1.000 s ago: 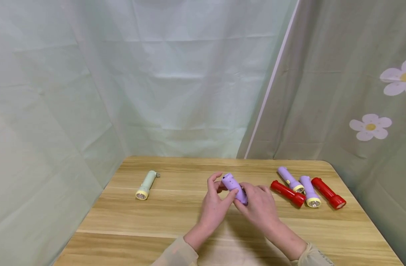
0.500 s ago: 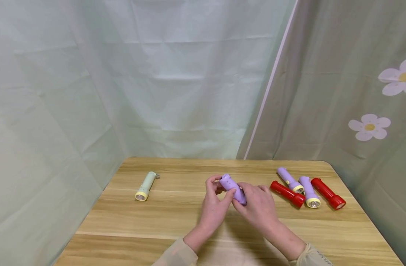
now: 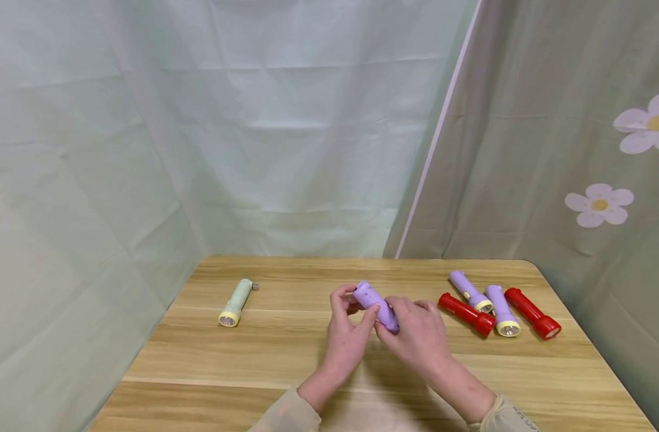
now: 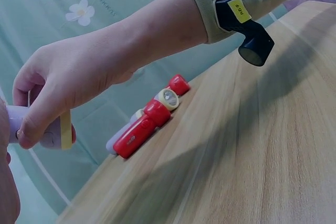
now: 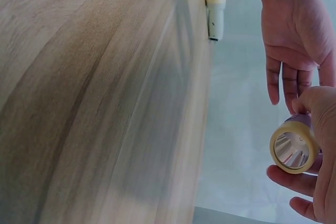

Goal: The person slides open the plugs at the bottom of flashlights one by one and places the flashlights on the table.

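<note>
A purple flashlight [image 3: 373, 305] is held over the middle of the table, its tail tilted up and to the left. My left hand [image 3: 344, 342] grips the tail half, thumb along the side and fingers curled behind the end. Around the head half curls my right hand [image 3: 420, 331], hiding most of that end in the head view. The right wrist view shows the lamp's yellow rim [image 5: 274, 150] and reflector facing out between my right thumb and fingers. In the left wrist view, my right thumb lies across the purple body [image 4: 51, 134] near a small button.
On the table's left lies a mint flashlight [image 3: 238, 301] with plug prongs [image 3: 255, 286] sticking out at its tail. At the right, a red flashlight [image 3: 466, 313], two purple flashlights [image 3: 500, 306] and another red flashlight [image 3: 531, 313] lie close together. Curtains [image 3: 307, 150] hang behind the table.
Both hands and the purple flashlight have shifted slightly left. My left index finger, raised off the tail a second ago, now bends down against it. The other flashlights stay put.
</note>
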The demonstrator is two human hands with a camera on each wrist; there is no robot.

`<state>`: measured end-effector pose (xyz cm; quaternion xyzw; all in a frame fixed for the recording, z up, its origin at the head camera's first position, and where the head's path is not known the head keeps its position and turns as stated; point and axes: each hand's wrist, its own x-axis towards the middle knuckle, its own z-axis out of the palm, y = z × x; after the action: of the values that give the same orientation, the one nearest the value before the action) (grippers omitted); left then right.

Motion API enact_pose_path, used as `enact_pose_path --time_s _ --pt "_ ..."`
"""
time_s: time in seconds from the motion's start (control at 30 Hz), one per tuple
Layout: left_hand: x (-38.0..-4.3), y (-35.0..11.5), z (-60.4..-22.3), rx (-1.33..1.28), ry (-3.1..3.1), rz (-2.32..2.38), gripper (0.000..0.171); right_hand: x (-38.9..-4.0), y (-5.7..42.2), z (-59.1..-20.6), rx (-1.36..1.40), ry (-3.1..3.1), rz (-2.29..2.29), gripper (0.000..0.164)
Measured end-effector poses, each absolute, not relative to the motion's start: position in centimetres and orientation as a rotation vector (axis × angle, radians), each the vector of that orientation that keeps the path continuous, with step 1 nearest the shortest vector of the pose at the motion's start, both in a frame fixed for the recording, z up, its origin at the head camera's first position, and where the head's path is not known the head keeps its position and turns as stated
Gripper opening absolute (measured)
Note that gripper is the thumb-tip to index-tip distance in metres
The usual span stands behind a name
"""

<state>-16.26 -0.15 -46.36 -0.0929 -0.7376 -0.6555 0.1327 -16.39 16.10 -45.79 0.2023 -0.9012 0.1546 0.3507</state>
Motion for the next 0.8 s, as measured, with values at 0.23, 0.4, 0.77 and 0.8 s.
enact_pose_path --time_s 0.23,0.4,0.77,0.8 --pt "-16.31 -0.28 -46.54 -0.274 -2.144 -1.883 0.053 -16.42 16.10 -45.86 0.531 -2.335 0.398 0.037" --pt "-16.24 -0.41 -46.65 -0.284 -2.138 -1.871 0.051 -16.48 16.23 -46.02 0.556 -2.310 0.390 0.037" --pt "-16.21 -0.60 -46.62 -0.327 -2.136 -1.890 0.050 -16.72 16.64 -46.14 0.635 -2.250 0.348 0.038" --pt "-16.19 -0.62 -46.55 -0.330 -2.140 -1.892 0.051 -16.74 16.65 -46.13 0.638 -2.246 0.344 0.038"
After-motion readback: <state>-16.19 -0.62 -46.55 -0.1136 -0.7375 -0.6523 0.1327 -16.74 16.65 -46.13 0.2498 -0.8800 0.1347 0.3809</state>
